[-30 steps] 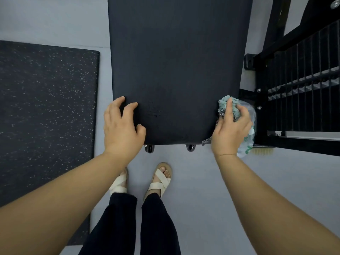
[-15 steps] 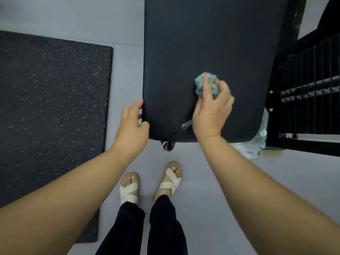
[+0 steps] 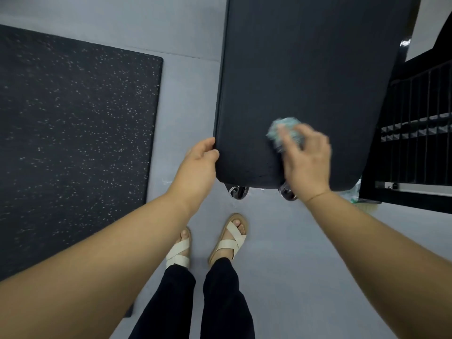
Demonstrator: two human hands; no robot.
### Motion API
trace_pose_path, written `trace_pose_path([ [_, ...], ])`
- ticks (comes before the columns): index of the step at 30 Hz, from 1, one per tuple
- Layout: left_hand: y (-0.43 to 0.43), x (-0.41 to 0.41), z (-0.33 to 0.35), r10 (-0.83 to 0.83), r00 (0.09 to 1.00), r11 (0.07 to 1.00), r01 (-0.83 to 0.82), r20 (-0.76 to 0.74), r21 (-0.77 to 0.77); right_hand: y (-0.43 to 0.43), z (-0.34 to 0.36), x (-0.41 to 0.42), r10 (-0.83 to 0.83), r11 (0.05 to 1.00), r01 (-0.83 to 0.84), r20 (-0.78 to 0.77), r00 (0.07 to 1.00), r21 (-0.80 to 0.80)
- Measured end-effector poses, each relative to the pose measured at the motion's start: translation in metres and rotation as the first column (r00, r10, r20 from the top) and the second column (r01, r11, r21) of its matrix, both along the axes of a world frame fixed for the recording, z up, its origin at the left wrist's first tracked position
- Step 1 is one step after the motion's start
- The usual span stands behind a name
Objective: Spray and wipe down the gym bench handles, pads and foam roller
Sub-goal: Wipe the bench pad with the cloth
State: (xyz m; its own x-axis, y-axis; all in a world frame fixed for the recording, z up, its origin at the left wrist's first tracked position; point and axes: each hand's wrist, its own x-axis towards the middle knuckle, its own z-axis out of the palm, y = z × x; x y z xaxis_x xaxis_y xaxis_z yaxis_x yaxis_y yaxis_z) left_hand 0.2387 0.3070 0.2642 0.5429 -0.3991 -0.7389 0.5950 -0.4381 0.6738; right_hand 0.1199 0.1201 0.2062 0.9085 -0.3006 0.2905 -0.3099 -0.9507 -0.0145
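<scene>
at the near end of a gym bench, seen from above by a head-worn camera: a broad black bench pad [image 3: 305, 81] fills the upper middle of the view, its rounded near edge just in front of the person's feet. the right hand [image 3: 307, 162] lies on the pad close to that near edge, about midway across. its fingers are curled over a crumpled pale teal cloth [image 3: 285, 129], pressing it against the pad's surface. hand and cloth are blurred, so how each finger grips cannot be made out. the left hand [image 3: 199, 165] holds the pad's left side by the near corner, thumb against the edge and fingers tucked round it. both forearms are bare and reach in from the bottom corners.

two shiny chrome tube ends [image 3: 238, 192] poke out from under the pad's near edge; the right wrist partly covers one. below, on the pale grey floor [image 3: 305, 241], stand feet in cream strapped sandals [image 3: 228, 243], with black trouser legs [image 3: 220, 302] above them. to the left, well apart from the bench, a dark speckled rubber mat [image 3: 73, 143] lies flat on the floor. to the right, just beside the pad, stands a black metal rack [image 3: 415, 148] with thin upright bars. a scrap of clear plastic [image 3: 354, 192] with green print shows between the pad's right corner and the rack's base.
</scene>
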Motion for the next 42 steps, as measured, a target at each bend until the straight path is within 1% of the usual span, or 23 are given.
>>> trace_pose_path([
  [1,0.001,-0.001,-0.003,-0.027,0.999,0.999,0.026,0.021,0.022,-0.002,0.002,0.006,-0.223,0.974,0.220,0.045,0.974,0.060],
  [2,0.001,-0.002,-0.005,-0.049,0.998,0.998,0.047,0.041,0.037,0.007,0.003,0.017,-0.422,0.903,0.412,0.077,0.903,0.120],
  [3,0.001,-0.002,-0.006,-0.060,0.997,0.997,0.057,0.055,0.049,0.022,0.002,0.030,-0.552,0.828,0.534,0.090,0.829,0.170],
  [4,0.000,-0.004,-0.005,-0.061,0.995,0.997,0.056,0.074,0.060,0.040,-0.001,0.043,-0.606,0.788,0.577,0.102,0.789,0.216],
  [5,-0.001,-0.006,-0.005,-0.058,0.993,0.995,0.050,0.099,0.083,0.062,-0.003,0.055,-0.597,0.793,0.559,0.123,0.793,0.242],
  [7,-0.002,-0.010,-0.001,-0.055,0.985,0.993,0.037,0.165,0.112,0.097,-0.010,0.064,-0.436,0.889,0.397,0.153,0.887,0.231],
  [9,-0.004,-0.013,0.000,-0.027,0.981,0.996,0.010,0.190,0.089,0.112,-0.016,0.051,-0.173,0.974,0.153,0.111,0.979,0.170],
  [12,-0.010,-0.023,0.004,-0.005,0.983,0.990,-0.021,0.182,0.140,0.087,-0.018,0.017,0.186,0.979,-0.189,0.045,0.982,0.074],
  [14,-0.015,-0.040,0.008,-0.114,0.959,0.971,0.052,0.259,0.234,0.055,-0.018,-0.013,0.218,0.976,-0.218,0.001,0.976,0.010],
  [15,-0.018,-0.049,0.008,-0.198,0.928,0.955,0.110,0.316,0.275,0.035,-0.019,-0.030,0.144,0.990,-0.144,0.002,0.990,-0.005],
  [17,-0.024,-0.066,0.011,-0.386,0.826,0.901,0.241,0.410,0.362,0.001,-0.019,-0.062,-0.143,0.989,0.142,0.044,0.989,0.031],
  [18,-0.027,-0.073,0.010,-0.472,0.765,0.866,0.307,0.439,0.395,-0.011,-0.019,-0.074,-0.319,0.947,0.314,0.071,0.945,0.068],
  [20,-0.033,-0.081,0.007,-0.572,0.677,0.811,0.385,0.462,0.440,-0.025,-0.018,-0.084,-0.605,0.796,0.591,0.110,0.789,0.135],
  [21,-0.035,-0.085,0.005,-0.589,0.661,0.799,0.393,0.465,0.455,-0.025,-0.020,-0.082,-0.675,0.737,0.658,0.119,0.728,0.155],
  [22,-0.036,-0.086,0.003,-0.589,0.660,0.798,0.385,0.466,0.463,-0.019,-0.021,-0.076,-0.693,0.720,0.675,0.137,0.708,0.159],
  [24,-0.039,-0.089,-0.001,-0.565,0.673,0.813,0.351,0.478,0.466,0.009,-0.026,-0.057,-0.624,0.781,0.610,0.177,0.761,0.133],
  [27,-0.044,-0.093,-0.004,-0.513,0.672,0.842,0.272,0.534,0.465,0.072,-0.030,-0.032,-0.320,0.945,0.301,0.165,0.933,0.132],
  [30,-0.045,-0.097,-0.007,-0.496,0.634,0.850,0.215,0.593,0.481,0.073,-0.033,-0.040,-0.050,0.992,0.031,0.154,0.987,0.125],
  [32,-0.044,-0.100,-0.009,-0.549,0.585,0.827,0.275,0.597,0.491,0.032,-0.035,-0.064,-0.095,0.990,0.081,0.121,0.988,0.114],
  [34,-0.047,-0.103,-0.011,-0.593,0.547,0.801,0.324,0.591,0.504,-0.011,-0.032,-0.095,-0.322,0.942,0.306,0.111,0.940,0.137],
  [36,-0.052,-0.106,-0.011,-0.613,0.538,0.784,0.324,0.579,0.529,-0.035,-0.025,-0.117,-0.521,0.844,0.495,0.096,0.848,0.207],
  [41,-0.055,-0.109,-0.012,-0.634,0.544,0.762,0.319,0.550,0.564,-0.002,-0.028,-0.084,-0.801,0.572,0.704,0.103,0.589,0.422],
  [42,-0.054,-0.109,-0.012,-0.639,0.536,0.759,0.323,0.552,0.565,0.013,-0.029,-0.073,-0.819,0.549,0.708,0.115,0.562,0.444],
])
